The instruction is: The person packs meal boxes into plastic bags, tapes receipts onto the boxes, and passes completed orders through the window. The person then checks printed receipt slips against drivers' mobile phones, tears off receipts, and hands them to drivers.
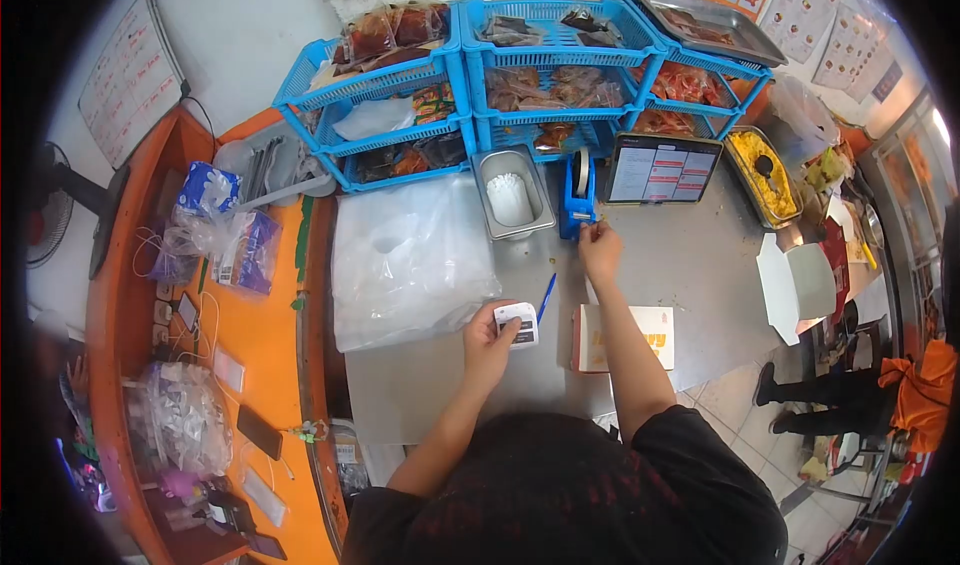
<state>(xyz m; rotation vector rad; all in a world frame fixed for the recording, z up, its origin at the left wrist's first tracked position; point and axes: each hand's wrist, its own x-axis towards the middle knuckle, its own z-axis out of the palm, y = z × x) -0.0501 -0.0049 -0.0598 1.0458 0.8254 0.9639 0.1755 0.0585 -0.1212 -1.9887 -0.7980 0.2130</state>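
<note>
My left hand [484, 352] is closed on a small white paper slip with black print [522, 333], thumb on top, over the steel table. At the front end of a blue tape dispenser [580, 182], the fingertips of my right hand [600, 254] are pinched at the cutting edge, where the tape end is too small to make out clearly. A blue pen [547, 296] lies just beyond the slip. Under my right forearm sits a closed white carton box with orange lettering [657, 342], partly hidden by the arm.
Behind are blue stacked baskets [470, 65] of bagged food, a tablet [663, 169], a steel container of white sachets [515, 200] and a tray of yellow food [765, 175]. Clear plastic bags [410, 265] lie left, an open carton [800, 285] right. A person in orange [925, 385] stands right.
</note>
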